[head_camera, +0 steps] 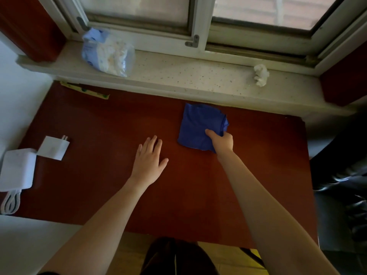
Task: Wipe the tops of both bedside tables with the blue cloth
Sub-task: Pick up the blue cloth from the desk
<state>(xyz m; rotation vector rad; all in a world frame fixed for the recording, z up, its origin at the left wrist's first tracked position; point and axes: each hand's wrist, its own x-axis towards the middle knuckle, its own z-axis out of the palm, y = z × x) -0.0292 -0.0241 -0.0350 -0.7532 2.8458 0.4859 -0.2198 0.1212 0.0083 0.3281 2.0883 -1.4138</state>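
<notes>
A folded blue cloth lies on the red-brown top of a bedside table, toward the back right, close under the window sill. My right hand grips the cloth's near right corner, thumb on top and fingers curled around the edge. My left hand rests flat on the table top to the left of the cloth, fingers spread, holding nothing. Only this one table is in view.
A white power adapter with its coiled cable and a white plug block sit at the table's left edge. A yellow strip lies at the back left. On the stone sill are a plastic bag and a crumpled tissue.
</notes>
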